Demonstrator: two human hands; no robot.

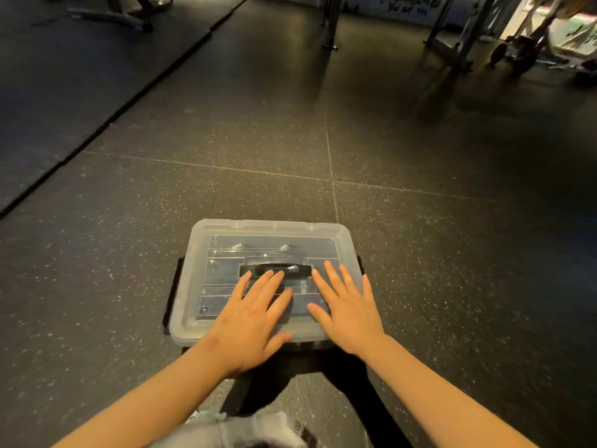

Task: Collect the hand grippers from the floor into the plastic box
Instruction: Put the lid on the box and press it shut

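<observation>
With the left grip [255, 313] and right grip [349, 313] spread flat, holding nothing, on top of the lidded plastic box [274, 226], and the hand grippers [237, 245] inside just beyond them, press down evenly, then reach outward from each grip to the black side latches [176, 286].

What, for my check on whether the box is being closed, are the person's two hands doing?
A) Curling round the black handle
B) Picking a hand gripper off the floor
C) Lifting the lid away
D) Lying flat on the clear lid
D: the left hand and right hand lie with straight fingers on the clear rectangular plastic box lid, and neither curls round the black plastic handle.
</observation>
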